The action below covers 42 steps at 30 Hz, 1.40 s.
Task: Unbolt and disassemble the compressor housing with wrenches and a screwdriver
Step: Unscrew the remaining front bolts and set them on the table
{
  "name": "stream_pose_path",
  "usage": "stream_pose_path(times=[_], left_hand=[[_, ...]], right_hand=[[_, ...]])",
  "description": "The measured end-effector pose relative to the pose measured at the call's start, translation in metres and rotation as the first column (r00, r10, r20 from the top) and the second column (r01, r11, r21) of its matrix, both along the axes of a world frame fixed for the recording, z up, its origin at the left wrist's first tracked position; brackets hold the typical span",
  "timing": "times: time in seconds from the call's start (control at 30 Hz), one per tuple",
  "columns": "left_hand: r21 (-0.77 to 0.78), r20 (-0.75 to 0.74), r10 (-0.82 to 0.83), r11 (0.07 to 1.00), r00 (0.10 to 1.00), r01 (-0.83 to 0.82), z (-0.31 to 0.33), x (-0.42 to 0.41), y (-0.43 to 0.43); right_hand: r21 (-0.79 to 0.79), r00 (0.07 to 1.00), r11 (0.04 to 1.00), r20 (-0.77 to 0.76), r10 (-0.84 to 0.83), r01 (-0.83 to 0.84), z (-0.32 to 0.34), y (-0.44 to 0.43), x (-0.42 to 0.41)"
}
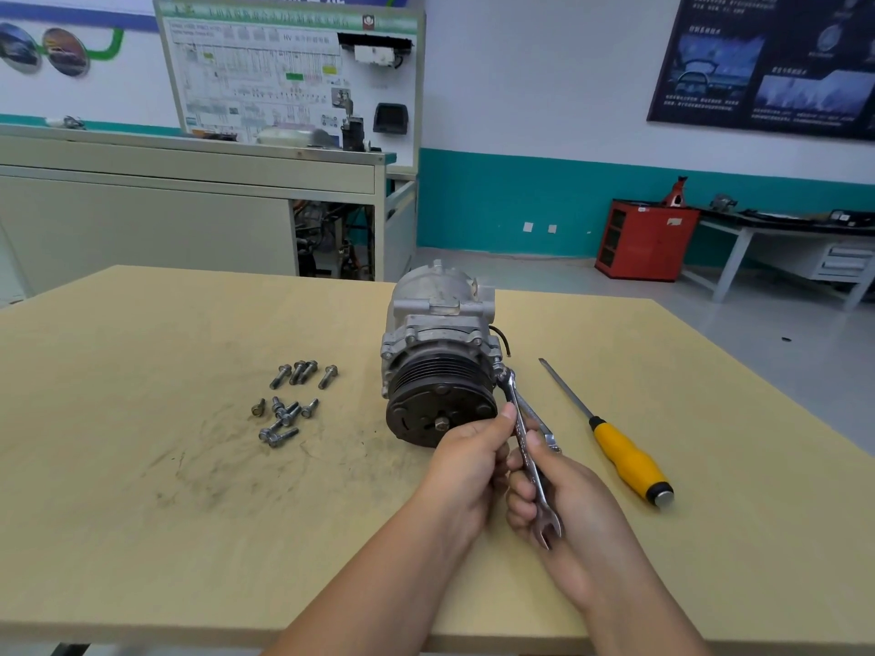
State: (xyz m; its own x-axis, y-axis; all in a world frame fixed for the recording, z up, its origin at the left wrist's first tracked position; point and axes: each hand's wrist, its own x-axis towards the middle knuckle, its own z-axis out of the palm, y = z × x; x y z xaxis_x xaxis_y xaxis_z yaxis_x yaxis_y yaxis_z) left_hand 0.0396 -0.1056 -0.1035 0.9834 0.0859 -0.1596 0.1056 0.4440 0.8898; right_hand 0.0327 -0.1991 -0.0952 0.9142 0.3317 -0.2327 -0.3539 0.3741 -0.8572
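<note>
You have a tan wooden surface, scuffed with grey smudges, in a workshop room with white walls over a teal band, a wiring-diagram board behind a grey bench, a dark poster and a red cabinet. On the surface stands one compressor, its black pulley facing you. To its left lie loose bolts: four in the farther row, and about seven in the nearer cluster, though some of those overlap. One screwdriver with a yellow handle lies to the right, apart from the compressor. There are two wrenches. You hold one wrench slanting up to a bolt at the compressor's right flange, just beyond your hands. Your left hand pinches its shank and your right hand curls round its lower end. The second wrench shows just behind it; you cannot tell whether it rests on the surface.
</note>
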Motion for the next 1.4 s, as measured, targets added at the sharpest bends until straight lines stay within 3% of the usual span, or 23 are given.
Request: stream_pose_path(times=[0.53,0.83,0.93,1.1,1.33,1.4], left_hand=[[0.155,0.042,0.093,0.983,0.995,-0.099,0.0,0.0,0.0],[0.127,0.038,0.114,0.985,0.993,-0.118,0.0,0.0,0.002],[0.092,0.049,0.11,0.989,0.993,-0.114,0.0,0.002,0.002],[0.009,0.027,0.052,0.999,0.998,-0.052,0.002,0.003,0.0],[-0.106,-0.021,0.017,0.994,1.0,-0.019,0.009,0.001,-0.003],[-0.118,-0.022,0.035,0.992,0.999,-0.037,0.008,0.001,-0.002]], right_hand=[[-0.078,0.996,0.995,0.063,-0.061,0.065,-0.009,0.002,0.004],[-0.253,0.974,0.955,0.204,-0.102,0.153,-0.002,0.001,0.002],[-0.277,0.98,0.951,0.18,-0.091,0.139,0.005,-0.002,0.003],[0.053,0.972,0.994,-0.208,0.107,-0.098,0.016,-0.011,0.01],[0.315,0.924,0.941,-0.312,0.221,-0.119,0.018,-0.01,0.012],[0.327,0.932,0.94,-0.303,0.2,-0.095,0.019,-0.007,0.01]])
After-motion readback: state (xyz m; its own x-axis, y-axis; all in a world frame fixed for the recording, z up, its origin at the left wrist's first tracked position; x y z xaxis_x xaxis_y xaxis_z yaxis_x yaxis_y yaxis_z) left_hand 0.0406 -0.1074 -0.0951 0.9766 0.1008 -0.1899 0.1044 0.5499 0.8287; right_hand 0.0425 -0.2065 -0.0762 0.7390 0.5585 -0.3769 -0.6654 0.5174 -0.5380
